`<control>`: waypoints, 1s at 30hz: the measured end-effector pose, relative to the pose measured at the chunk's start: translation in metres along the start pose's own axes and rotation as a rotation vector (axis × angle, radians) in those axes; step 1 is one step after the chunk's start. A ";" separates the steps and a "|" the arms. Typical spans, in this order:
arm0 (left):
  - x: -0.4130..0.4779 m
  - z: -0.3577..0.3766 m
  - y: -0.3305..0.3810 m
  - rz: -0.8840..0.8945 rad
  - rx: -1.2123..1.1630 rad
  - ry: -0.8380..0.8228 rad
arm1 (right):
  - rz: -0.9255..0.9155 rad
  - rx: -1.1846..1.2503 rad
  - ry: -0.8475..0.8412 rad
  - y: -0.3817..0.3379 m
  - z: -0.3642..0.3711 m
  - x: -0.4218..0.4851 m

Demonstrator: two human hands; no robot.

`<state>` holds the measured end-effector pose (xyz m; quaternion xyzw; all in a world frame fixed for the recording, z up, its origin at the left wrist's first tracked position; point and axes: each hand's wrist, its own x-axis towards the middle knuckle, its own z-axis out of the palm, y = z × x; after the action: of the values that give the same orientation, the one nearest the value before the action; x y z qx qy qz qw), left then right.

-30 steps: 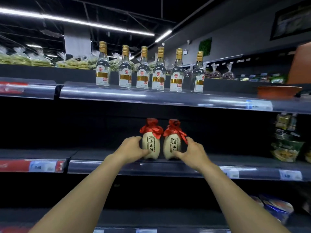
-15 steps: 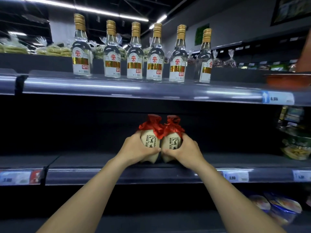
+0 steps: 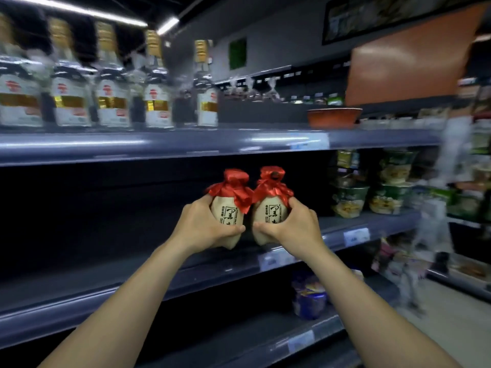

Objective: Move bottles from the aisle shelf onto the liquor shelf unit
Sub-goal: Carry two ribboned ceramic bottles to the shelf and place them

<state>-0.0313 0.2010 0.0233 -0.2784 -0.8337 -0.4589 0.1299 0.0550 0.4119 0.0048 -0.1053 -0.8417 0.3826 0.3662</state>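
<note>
Two small cream jar bottles with red cloth tops are side by side in front of the dark middle shelf (image 3: 159, 285). My left hand (image 3: 200, 227) grips the left jar bottle (image 3: 229, 208) around its body. My right hand (image 3: 292, 229) grips the right jar bottle (image 3: 271, 211) the same way. Both jars are lifted above the shelf edge and nearly touch each other. On the top shelf (image 3: 186, 144) stands a row of several clear glass bottles (image 3: 111, 102) with gold caps and white labels.
An orange bowl (image 3: 334, 116) sits on the top shelf at right. Instant noodle cups (image 3: 372, 197) fill the middle shelf further right. A blue packet (image 3: 308, 296) lies on the lower shelf. The aisle floor (image 3: 451, 328) opens at bottom right. The view is motion-blurred.
Both hands closed round the two jars and lifted them off the middle shelf. The view has swung to the right, so the clear bottles slid to the left.
</note>
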 end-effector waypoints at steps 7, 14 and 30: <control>-0.006 0.180 0.144 0.150 -0.175 -0.113 | 0.049 -0.112 0.202 0.112 -0.192 -0.019; -0.054 0.391 0.281 0.235 -0.398 -0.341 | 0.231 -0.198 0.359 0.244 -0.400 -0.085; -0.187 0.783 0.528 0.298 -0.570 -0.953 | 0.645 -0.391 0.705 0.470 -0.735 -0.241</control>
<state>0.4584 1.0162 -0.1259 -0.5928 -0.5952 -0.4663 -0.2772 0.6898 1.0404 -0.1402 -0.5486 -0.6477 0.2529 0.4643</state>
